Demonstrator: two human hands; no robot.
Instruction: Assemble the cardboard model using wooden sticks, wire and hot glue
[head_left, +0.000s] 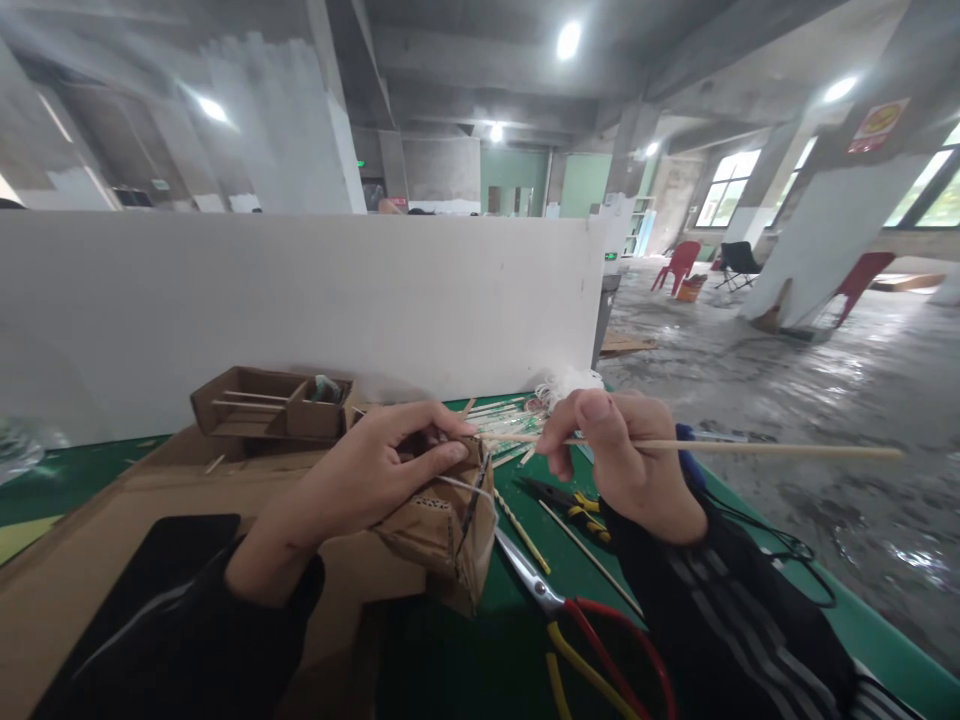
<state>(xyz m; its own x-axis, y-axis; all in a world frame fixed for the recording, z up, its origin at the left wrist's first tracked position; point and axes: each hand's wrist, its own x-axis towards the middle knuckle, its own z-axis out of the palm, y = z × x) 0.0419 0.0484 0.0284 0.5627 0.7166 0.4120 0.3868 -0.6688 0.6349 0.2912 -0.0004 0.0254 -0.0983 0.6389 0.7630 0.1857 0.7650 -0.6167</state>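
My left hand (382, 462) is closed on the upper edge of a small cardboard box (435, 535), which stands tilted at the middle of the table. A white string (469, 486) runs across the box below the thumb. In my right hand (626, 450), a long thin wooden stick (780, 448) is pinched between thumb and fingers. It lies nearly level, and its left end meets the box's top corner beside my left fingertips. Whether that end goes into the cardboard I cannot tell.
Red-handled scissors (551, 597), yellow-handled pliers (577, 505) and loose sticks (589, 555) lie right of the box. A cardboard tray (270, 402) with compartments stands at the back left, before a white partition (300, 300). A dark phone-like slab (165, 560) rests on cardboard.
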